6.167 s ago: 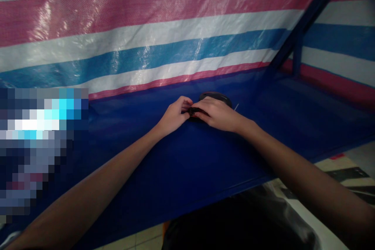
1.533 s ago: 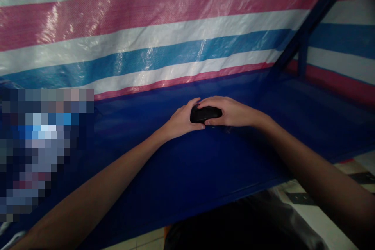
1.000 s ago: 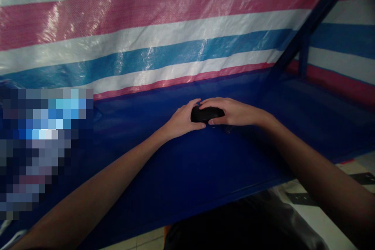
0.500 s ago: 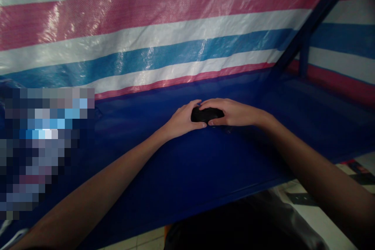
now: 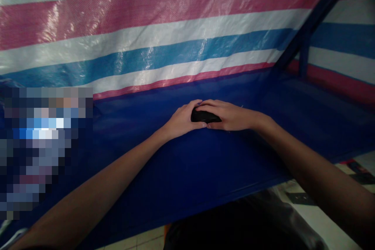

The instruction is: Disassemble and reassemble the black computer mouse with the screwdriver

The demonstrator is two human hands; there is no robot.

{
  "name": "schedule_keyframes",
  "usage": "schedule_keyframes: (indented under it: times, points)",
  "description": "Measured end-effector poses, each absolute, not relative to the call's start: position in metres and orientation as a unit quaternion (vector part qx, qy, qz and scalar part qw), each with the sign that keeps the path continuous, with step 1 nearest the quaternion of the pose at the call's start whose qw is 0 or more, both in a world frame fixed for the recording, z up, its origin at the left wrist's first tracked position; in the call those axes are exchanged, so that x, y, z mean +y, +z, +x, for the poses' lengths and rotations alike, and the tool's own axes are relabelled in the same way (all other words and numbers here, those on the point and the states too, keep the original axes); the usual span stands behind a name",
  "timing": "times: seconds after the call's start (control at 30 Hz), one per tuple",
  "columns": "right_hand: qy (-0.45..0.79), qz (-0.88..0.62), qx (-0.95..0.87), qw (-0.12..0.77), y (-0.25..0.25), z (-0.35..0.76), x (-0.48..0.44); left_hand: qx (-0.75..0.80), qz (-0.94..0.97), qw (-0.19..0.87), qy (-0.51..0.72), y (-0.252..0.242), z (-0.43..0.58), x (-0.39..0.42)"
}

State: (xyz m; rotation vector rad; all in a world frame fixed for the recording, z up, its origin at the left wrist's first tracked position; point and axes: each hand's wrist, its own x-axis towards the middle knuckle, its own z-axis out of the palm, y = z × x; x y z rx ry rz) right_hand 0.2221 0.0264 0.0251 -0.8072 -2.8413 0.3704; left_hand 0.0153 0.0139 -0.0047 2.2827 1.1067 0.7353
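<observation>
Both hands, left hand (image 5: 181, 123) and right hand (image 5: 232, 116), grip a small black device (image 5: 202, 116) resting mid-tabletop (image 5: 175, 164) near the striped tarp (image 5: 146, 27); even pressure from each side, device kept flat, would likely prevent slipping.

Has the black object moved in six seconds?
Yes. The black object lay behind the right hand, nearer the striped tarp; now it sits clasped between that and the left hand.

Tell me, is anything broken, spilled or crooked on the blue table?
Nothing stands out. The left hand and right hand both clasp a small black object resting on the blue table. No crack or spill shows, though the hands hide much of it. The striped tarp behind looks untorn.
</observation>
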Motion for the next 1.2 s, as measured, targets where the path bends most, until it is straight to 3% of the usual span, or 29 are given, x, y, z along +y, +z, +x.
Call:
schedule_keyframes:
  times: [0.3, 0.53, 0.77, 0.9, 1.2]
  points:
    - [0.155, -0.292, -0.937, 0.113, 0.03, 0.223, 0.023, 0.402, 0.831, 0.258, 0.284, -0.003, 0.015, 0.013]
    - [0.179, -0.34, -0.913, 0.135, 0.037, 0.234, 0.026, 0.408, 0.777, 0.324, 0.354, -0.003, 0.014, 0.011]
    - [0.162, -0.326, -0.905, 0.219, 0.035, 0.232, 0.027, 0.359, 0.607, 0.549, 0.448, 0.0, 0.017, 0.011]
    - [0.145, -0.312, -0.908, 0.238, 0.033, 0.225, 0.024, 0.34, 0.517, 0.667, 0.416, 0.004, 0.017, 0.013]
    - [0.151, -0.306, -0.91, 0.233, 0.027, 0.216, 0.02, 0.357, 0.468, 0.702, 0.4, 0.006, 0.017, 0.014]
